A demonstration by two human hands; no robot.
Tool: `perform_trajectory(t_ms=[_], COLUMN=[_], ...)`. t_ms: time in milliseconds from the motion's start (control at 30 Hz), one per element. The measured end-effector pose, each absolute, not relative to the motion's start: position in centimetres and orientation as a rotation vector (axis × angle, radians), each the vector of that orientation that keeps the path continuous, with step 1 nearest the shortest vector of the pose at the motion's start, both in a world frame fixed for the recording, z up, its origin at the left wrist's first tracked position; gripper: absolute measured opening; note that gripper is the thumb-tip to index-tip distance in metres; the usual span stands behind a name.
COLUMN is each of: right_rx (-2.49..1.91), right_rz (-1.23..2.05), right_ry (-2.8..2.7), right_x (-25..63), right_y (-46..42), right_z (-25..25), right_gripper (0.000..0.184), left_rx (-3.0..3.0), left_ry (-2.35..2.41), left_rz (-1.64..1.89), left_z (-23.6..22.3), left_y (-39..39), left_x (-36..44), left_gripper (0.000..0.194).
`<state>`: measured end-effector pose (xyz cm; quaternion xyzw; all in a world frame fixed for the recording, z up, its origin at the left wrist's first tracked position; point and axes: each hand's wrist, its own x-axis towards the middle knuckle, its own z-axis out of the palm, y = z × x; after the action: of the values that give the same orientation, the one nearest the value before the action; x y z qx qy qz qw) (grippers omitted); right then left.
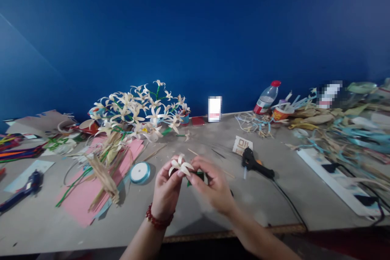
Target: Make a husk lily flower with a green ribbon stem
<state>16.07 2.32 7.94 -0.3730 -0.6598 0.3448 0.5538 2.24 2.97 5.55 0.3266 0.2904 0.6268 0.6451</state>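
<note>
A cream artificial flower (180,166) with curled petals is pinched in my left hand (168,183), which wears a red bead bracelet (159,217) at the wrist. Close against it, my right hand (212,185) has thumb and fingertips together at the flower's right side and base. Something dark green (199,176) shows beneath the right fingers, too covered to name. Beyond my hands stands a bunch of similar cream flowers (138,109) on green stems. A ribbon spool (140,172) with a light blue edge lies left of my left hand.
A black glue gun (256,163) with a cord lies to the right, near a white power strip (332,185). Dried husks (103,174) cover pink paper (76,199) at left. A red-capped bottle (266,98) and a paper cup (282,112) stand by the blue wall.
</note>
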Motion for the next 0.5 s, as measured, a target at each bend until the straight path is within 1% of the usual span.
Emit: perform_trajectory(t_ms=[133,233,333,500], right_rx=[-0.847,-0.817,-0.829,-0.881], right_rz=[0.988,1.037,0.985,0.777], right_ry=[-1.5,-1.49,-1.51,-1.546], right_x=[16.11,16.08,16.04,16.01], right_y=[2.63,2.82,2.88,2.57], right_z=[8.01,8.18,8.25,7.97], right_gripper=[0.016,0.019,0.018,0.013], left_rx=[0.683,0.662,0.681,0.711], left_ry=[0.661,0.654,0.631,0.64], left_rz=[1.392,1.364,1.341,1.395], left_z=[5.74,5.86,6.02,6.06], left_y=[3.03,3.02,3.05,3.01], left_x=[2.02,1.95,1.99,2.15], left_gripper=[0.033,0.03,0.024,0.02])
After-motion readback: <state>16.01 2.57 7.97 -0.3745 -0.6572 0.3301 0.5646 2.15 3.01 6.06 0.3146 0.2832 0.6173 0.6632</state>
